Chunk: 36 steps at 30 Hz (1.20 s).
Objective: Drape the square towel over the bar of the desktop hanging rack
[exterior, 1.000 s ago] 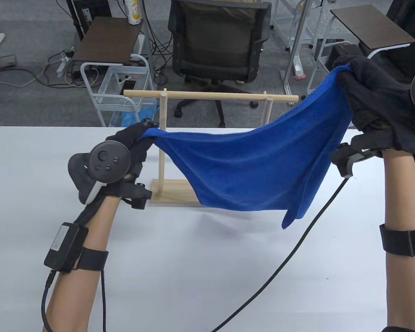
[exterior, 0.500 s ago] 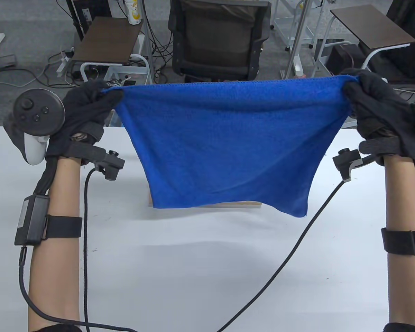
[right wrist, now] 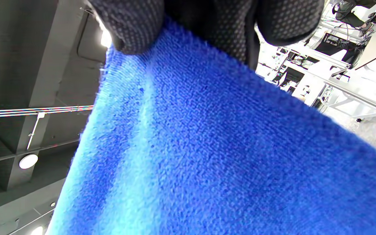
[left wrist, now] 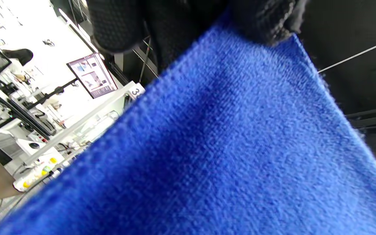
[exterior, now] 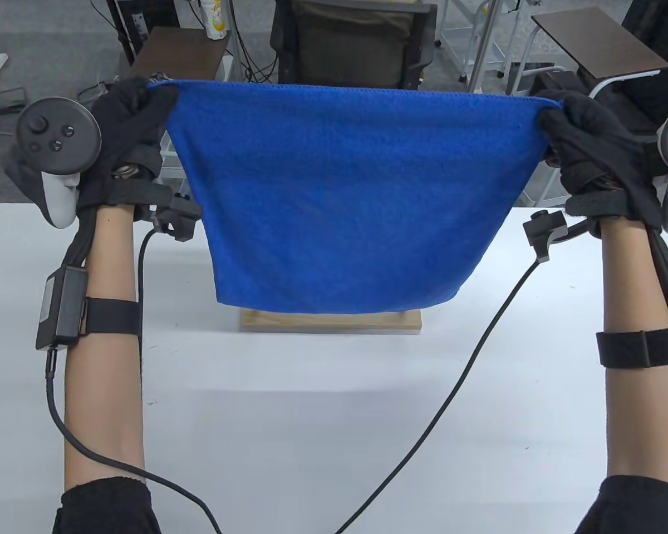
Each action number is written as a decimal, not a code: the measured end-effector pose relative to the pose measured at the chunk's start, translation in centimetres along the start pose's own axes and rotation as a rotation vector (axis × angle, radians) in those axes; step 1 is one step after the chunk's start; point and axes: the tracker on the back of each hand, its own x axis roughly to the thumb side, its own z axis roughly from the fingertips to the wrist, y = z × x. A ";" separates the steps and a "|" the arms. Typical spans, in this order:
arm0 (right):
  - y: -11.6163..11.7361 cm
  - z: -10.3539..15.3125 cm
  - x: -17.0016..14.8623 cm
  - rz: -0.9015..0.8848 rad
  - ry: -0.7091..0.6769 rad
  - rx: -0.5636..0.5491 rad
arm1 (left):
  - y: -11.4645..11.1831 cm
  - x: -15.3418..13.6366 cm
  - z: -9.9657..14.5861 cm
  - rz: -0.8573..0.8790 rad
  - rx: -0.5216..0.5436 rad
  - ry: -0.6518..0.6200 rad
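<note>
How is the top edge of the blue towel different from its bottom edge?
The towel has a top edge pulled tight between the left hand and right hand, each gripping a corner; the bottom edge hangs free, held by nobody. The top edge looks wider; the bottom edge looks narrower. Both are the same blue.

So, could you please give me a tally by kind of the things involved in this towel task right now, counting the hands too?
Blue towels: 1, the towel, stretched between both hands.
Wooden racks: 1, the rack; only its base shows below the towel.
Gloved hands: 2, the left hand and the right hand, each holding an upper corner.
White tables: 1, the table.
Total: 5.
</note>
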 end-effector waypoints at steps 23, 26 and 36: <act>3.9 -8.1 -7.0 0.062 0.204 0.066 | -5.8 -3.7 -6.7 -0.226 -0.075 0.065; 4.2 -8.5 -8.6 0.060 0.248 0.114 | -6.7 -5.1 -7.1 -0.261 -0.169 0.112; 5.4 -8.7 -12.2 0.115 0.419 0.338 | -9.6 -9.7 -7.3 -0.240 -0.448 0.245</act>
